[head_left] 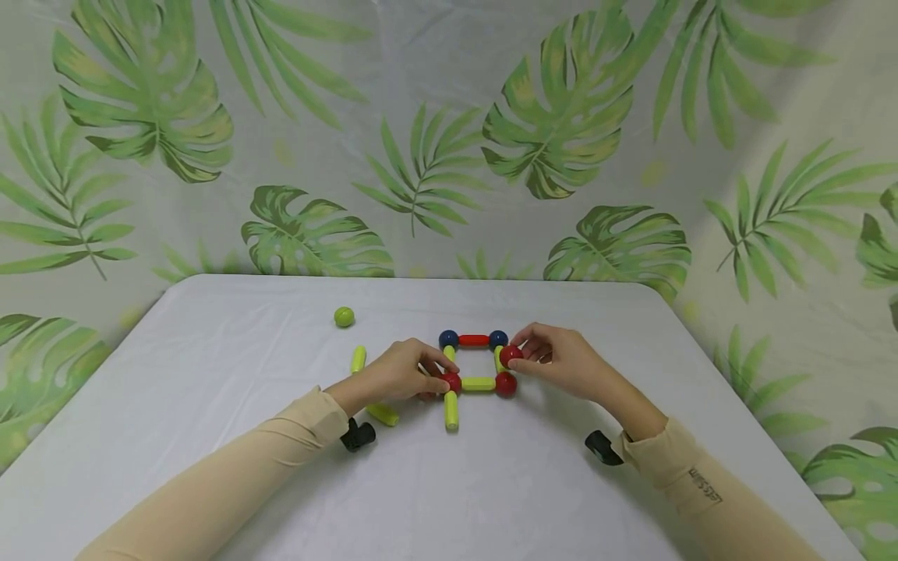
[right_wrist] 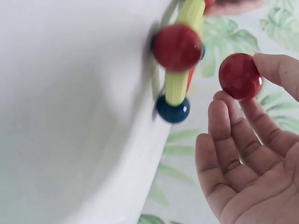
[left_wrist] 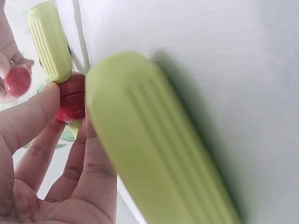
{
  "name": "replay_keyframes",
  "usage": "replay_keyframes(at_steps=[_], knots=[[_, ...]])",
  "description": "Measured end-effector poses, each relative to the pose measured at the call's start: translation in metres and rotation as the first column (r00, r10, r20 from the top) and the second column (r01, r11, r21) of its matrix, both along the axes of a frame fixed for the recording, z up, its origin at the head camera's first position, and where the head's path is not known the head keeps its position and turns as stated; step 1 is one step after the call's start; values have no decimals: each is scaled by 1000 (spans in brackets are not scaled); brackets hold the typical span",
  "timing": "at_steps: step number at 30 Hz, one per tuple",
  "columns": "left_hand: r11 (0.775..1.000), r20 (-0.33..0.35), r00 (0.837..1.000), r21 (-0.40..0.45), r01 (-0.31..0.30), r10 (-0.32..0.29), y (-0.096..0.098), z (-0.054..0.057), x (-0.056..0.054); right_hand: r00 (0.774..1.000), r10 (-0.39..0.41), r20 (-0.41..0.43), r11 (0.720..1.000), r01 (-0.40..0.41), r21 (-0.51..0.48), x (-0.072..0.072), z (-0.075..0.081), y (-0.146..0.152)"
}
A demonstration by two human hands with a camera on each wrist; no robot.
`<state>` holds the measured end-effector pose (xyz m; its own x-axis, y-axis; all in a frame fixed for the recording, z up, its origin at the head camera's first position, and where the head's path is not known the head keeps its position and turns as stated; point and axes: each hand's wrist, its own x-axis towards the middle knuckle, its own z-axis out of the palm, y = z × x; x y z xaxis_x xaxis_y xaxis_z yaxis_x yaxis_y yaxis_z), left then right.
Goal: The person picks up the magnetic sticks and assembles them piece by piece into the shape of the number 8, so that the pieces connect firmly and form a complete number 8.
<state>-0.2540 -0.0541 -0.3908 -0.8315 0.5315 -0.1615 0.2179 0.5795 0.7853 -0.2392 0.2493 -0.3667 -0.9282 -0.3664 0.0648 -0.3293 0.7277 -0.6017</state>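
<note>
On the table, a square of rods and balls has two blue balls joined by a red rod at the back. Yellow-green rods form its other sides, and a red corner ball sits at front right. My left hand pinches the front-left red ball between thumb and fingers; a yellow-green rod juts from that ball toward me. Above the square's right side, my right hand holds a separate red ball by the fingertips, apart from the corner ball.
A loose green ball lies at the back left of the white table. Loose yellow-green rods lie beside and partly behind my left forearm. A leaf-patterned cloth hangs behind the table. Black wrist cameras show at both sleeves.
</note>
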Motion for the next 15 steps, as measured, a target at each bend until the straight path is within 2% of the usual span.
replay_keyframes(at_steps=[8,15], knots=[[1000,4,1000,-4,2,-2,-1,1,-2,997,77,12,996,-77,-40,24,-1,-12],[1000,12,1000,-9,5,-4,-1,3,-3,986,167,20,984,-166,-62,42,-5,-25]])
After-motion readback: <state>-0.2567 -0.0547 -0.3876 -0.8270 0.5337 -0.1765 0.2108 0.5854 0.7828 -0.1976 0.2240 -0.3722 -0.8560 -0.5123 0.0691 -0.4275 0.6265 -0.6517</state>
